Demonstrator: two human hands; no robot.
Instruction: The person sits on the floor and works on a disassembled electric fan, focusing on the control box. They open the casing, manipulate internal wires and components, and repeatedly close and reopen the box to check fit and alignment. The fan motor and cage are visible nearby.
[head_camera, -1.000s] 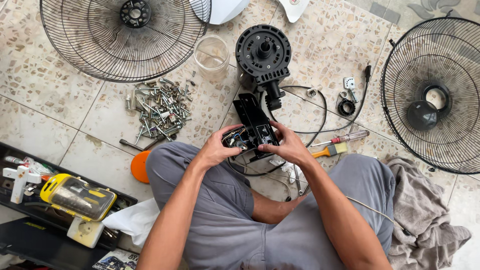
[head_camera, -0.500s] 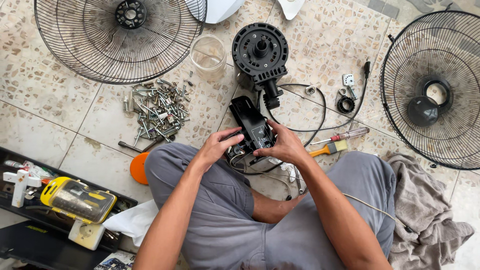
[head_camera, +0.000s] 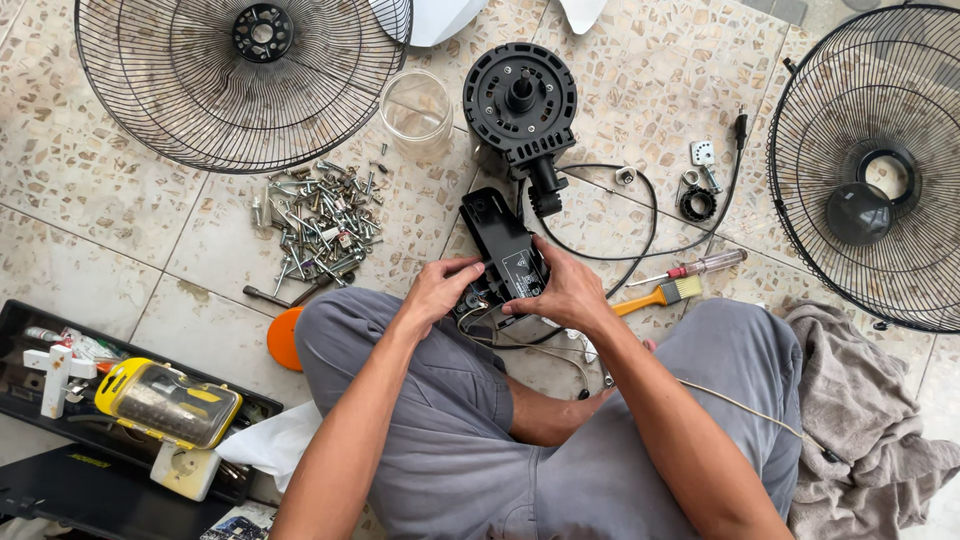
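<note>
Person seated on the speckled terrazzo floor (head_camera: 90, 220), knees apart; work held between them.

Landmark: round black plastic fan motor housing (head_camera: 520, 100), lying face up on the floor, shaft pointing at the camera.

Black rectangular plastic control box (head_camera: 505, 262): just below the motor housing, tilted, its upper end near the housing neck. Thin wires run out of its lower end, so it likely sits close in for access to that wiring.

Left hand (head_camera: 440, 290): fingers curled onto the lower left edge of the box, gripping it. Right hand (head_camera: 565, 290): fingers closed over the lower right side, thumb on the top face. Two-sided hold appears to steady the box.

Black power cable (head_camera: 640, 215): loops right of the housing.

Heap of loose metal screws (head_camera: 320, 220): left of the housing, gathered in one pile, probably to avoid loss. Clear glass jar (head_camera: 416, 105): just left of the housing.

Red-handled screwdriver (head_camera: 700, 266) and yellow-handled small brush (head_camera: 660, 294): below right of the housing, within reach of the right hand.

Black wire fan guards: one far left (head_camera: 180, 110), one far right (head_camera: 900, 280).
</note>
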